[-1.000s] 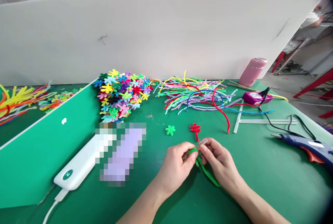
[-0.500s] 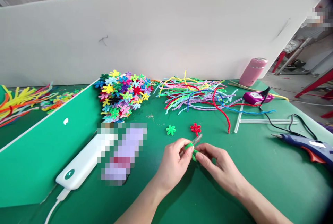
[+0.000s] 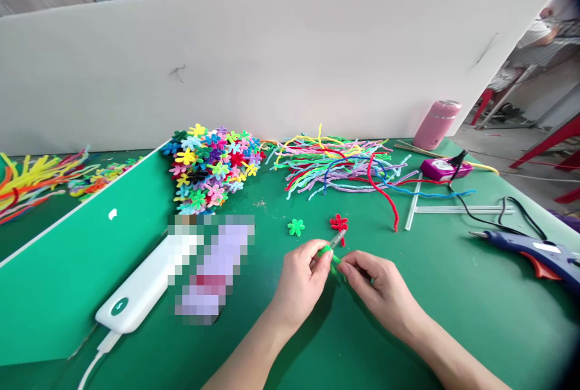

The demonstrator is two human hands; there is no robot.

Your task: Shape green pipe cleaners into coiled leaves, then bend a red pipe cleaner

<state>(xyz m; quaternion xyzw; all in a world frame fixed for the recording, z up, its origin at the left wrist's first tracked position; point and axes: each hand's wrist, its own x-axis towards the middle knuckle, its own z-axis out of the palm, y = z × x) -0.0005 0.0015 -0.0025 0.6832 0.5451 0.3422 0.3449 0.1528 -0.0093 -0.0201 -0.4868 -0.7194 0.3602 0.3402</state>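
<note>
A green bench (image 3: pixel 475 311) carries everything here, and both bare hands meet low over it. The left hand (image 3: pixel 299 274) is pinched closed on a green fuzzy stem (image 3: pixel 324 250) and, with it, a slim clear rod (image 3: pixel 338 237); whether the stem circles the rod or only lies against it, the fingers hide. The rod's long axis runs from the left fingertips away from the body and slants rightward. The stem's other portion crosses to the right hand (image 3: pixel 379 281), whose thumb and forefinger are closed on it, so the stem spans the small gap between the hands, slanting from left fingertips down toward right. The rod is nearer the left hand; the right fingertips stand just beside it, to the right and on the body's side.

Just beyond the left hand lies a green flower (image 3: pixel 296 227), and past the rod's tip a red flower (image 3: pixel 338 222). Well to the right of the right hand, a glue gun (image 3: pixel 534 251) points its nozzle back leftward. Farther off, beyond both hands, are loose coloured stems (image 3: pixel 338 166), with a heap of flowers (image 3: pixel 212 169) to their left.
</note>
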